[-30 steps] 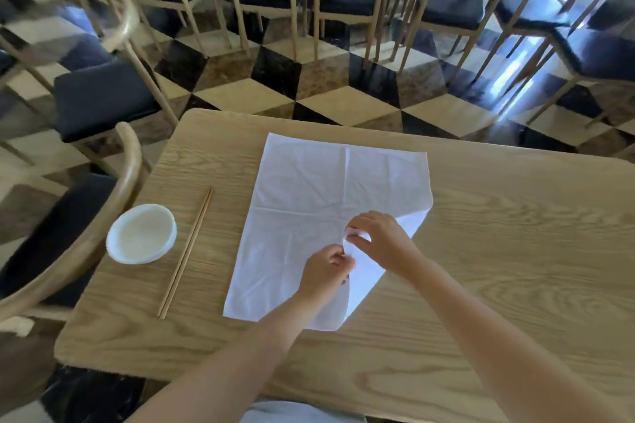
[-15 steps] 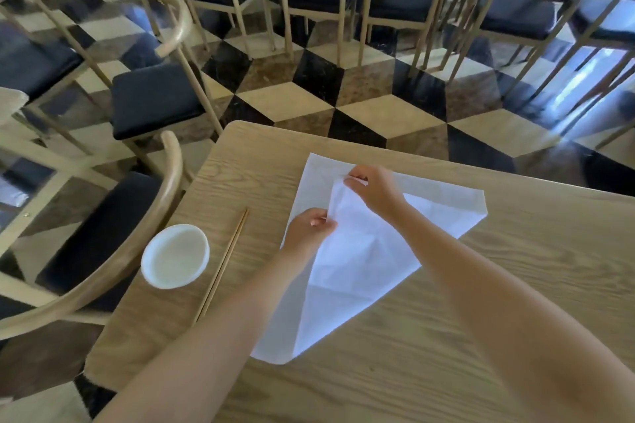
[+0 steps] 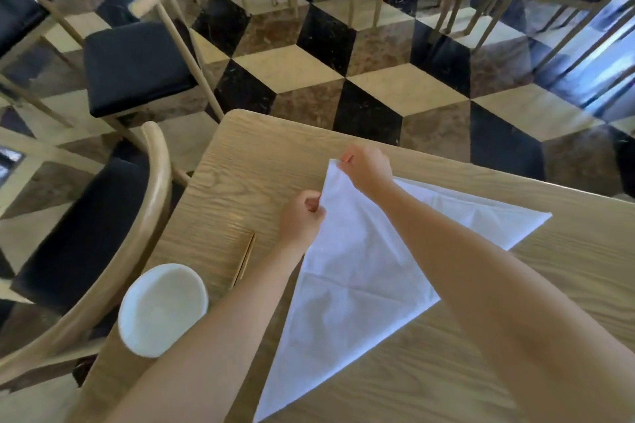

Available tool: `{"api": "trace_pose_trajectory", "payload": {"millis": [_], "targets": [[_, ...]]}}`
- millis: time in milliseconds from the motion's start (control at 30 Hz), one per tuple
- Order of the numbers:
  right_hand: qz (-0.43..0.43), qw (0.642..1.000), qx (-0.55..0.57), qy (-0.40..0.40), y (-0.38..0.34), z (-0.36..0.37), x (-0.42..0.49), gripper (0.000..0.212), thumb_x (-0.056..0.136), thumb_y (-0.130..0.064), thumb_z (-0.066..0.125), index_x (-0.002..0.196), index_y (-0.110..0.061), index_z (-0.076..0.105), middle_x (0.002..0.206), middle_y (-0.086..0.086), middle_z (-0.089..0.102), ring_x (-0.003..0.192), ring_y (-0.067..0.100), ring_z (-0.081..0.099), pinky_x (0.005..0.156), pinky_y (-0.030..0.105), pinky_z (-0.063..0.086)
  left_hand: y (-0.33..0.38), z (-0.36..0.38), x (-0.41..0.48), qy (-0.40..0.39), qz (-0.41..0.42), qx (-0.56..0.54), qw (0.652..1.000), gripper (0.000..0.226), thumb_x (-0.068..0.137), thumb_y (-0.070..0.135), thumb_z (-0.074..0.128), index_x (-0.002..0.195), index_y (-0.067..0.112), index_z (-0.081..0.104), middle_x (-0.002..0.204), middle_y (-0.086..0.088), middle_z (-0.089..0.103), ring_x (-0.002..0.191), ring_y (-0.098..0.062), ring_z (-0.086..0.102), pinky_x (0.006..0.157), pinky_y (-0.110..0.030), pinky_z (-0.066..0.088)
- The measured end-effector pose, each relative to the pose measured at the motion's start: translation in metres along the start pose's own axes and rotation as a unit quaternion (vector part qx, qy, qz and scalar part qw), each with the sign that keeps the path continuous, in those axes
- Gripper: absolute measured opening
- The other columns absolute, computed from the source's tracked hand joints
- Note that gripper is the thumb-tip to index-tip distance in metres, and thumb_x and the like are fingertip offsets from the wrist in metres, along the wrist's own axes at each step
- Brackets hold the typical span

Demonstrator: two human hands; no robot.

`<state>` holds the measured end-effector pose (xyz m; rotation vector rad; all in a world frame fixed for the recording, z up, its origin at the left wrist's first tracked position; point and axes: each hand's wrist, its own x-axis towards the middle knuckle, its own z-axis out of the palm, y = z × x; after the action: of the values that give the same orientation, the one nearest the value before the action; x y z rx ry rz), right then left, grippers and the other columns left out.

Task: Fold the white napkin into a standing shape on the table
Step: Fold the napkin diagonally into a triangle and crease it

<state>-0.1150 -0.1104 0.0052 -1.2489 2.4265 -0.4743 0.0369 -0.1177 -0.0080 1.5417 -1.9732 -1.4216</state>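
The white napkin point(image 3: 357, 288) lies flat on the wooden table point(image 3: 515, 371), folded along its diagonal into a triangle. One point reaches the near edge, another the right side, the third the far left. My right hand point(image 3: 366, 170) pinches the far-left corner where the two layers meet. My left hand point(image 3: 302, 220) pinches the napkin's left edge a little nearer to me. Both forearms cross over parts of the cloth.
A white bowl point(image 3: 163, 309) sits near the table's left edge, with a pair of wooden chopsticks point(image 3: 245, 259) beside it, partly under my left arm. Wooden chairs with dark cushions point(image 3: 134, 65) stand to the left and beyond on a chequered floor.
My right hand carried the near-right corner across the napkin to the far-left corner, turning the flat square into a triangle. My left hand moved up along the left edge.
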Motion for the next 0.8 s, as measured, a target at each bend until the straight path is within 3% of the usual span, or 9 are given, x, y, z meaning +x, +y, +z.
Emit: {"api": "trace_pose_trajectory", "payload": {"millis": [100, 200, 333, 800], "targets": [[0.005, 1.0, 0.016, 0.007, 0.004, 0.016, 0.011, 0.019, 0.089, -0.019, 0.052, 0.077, -0.016, 0.066, 0.085, 0.004, 0.066, 0.084, 0.025, 0.057, 0.079, 0.037, 0.047, -0.011, 0.0, 0.003, 0.01, 0.001, -0.025, 1.0, 0.028, 0.08, -0.005, 0.059, 0.107, 0.0, 0.061, 0.099, -0.016, 0.068, 0.086, -0.021, 0.061, 0.063, -0.009, 0.045], [0.003, 0.999, 0.022, 0.034, 0.008, 0.028, 0.015, 0.019, 0.089, -0.012, 0.045, 0.078, -0.014, 0.06, 0.087, 0.005, 0.063, 0.086, 0.024, 0.053, 0.078, 0.034, 0.041, -0.017, -0.002, 0.004, 0.019, 0.02, -0.022, 0.999, 0.03, 0.079, -0.005, 0.06, 0.109, 0.002, 0.06, 0.095, -0.012, 0.067, 0.083, -0.015, 0.06, 0.064, -0.001, 0.042], [-0.018, 0.997, 0.039, 0.056, 0.012, 0.033, 0.015, 0.019, 0.091, -0.012, 0.041, 0.075, -0.016, 0.049, 0.081, 0.004, 0.056, 0.082, 0.023, 0.05, 0.081, 0.036, 0.041, -0.017, -0.002, 0.004, 0.027, 0.025, -0.03, 0.999, 0.029, 0.081, 0.001, 0.06, 0.109, 0.009, 0.061, 0.093, -0.005, 0.067, 0.08, -0.012, 0.059, 0.064, -0.002, 0.041], [-0.045, 0.989, 0.029, 0.136, 0.021, 0.047, 0.019, 0.016, 0.094, -0.015, 0.041, 0.085, -0.009, 0.054, 0.09, 0.007, 0.058, 0.087, 0.023, 0.048, 0.087, 0.035, 0.038, -0.017, 0.011, 0.008, 0.081, 0.06, 0.008, 0.995, 0.026, 0.083, 0.001, 0.058, 0.108, 0.008, 0.061, 0.09, -0.003, 0.066, 0.075, -0.01, 0.055, 0.067, -0.007, 0.041]]}}
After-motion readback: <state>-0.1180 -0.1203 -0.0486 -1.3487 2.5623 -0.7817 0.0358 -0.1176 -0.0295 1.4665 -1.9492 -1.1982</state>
